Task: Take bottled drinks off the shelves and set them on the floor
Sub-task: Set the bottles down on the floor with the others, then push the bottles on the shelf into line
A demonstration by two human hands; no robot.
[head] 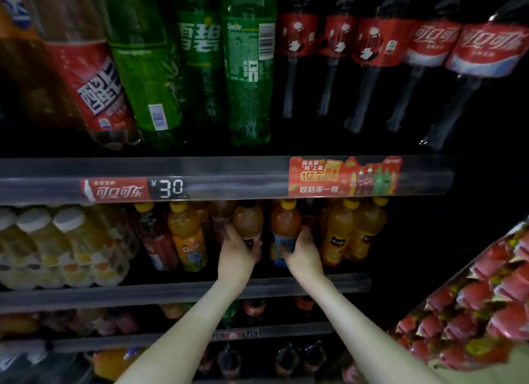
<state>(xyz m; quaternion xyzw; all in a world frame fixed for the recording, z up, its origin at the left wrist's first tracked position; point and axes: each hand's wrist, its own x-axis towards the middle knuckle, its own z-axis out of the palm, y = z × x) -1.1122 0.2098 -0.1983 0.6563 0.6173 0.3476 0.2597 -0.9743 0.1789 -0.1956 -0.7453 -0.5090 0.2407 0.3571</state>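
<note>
Both arms are reaching into the dim drinks cooler, one bottle per hand. The left hands-side grab (237,252) is curling its fingers round the lower half of an amber-brown plastic juice bottle with a black label (248,220). The right hand (304,255) is wrapping round the blue label of an orange plastic juice bottle with a yellow cap (286,226). So both hands are clamping bottles, not spread out. The two bottles are sitting side by side in the middle shelf row, just under the grey shelf rail with the red price strip (171,187). I can't tell if they're lifting off the shelf or resting on it.

At 9 o'clock from the hands, a small orange bottle with a cartoon label (189,237) is standing, and further out that way are pale yellow bottles with white caps (65,235). Up at 12 o'clock, big green plastic soda bottles (249,69) are standing next to dark cola bottles with red labels (372,49). At 4 o'clock, a rack of red snack packets (486,298) is crowding in.
</note>
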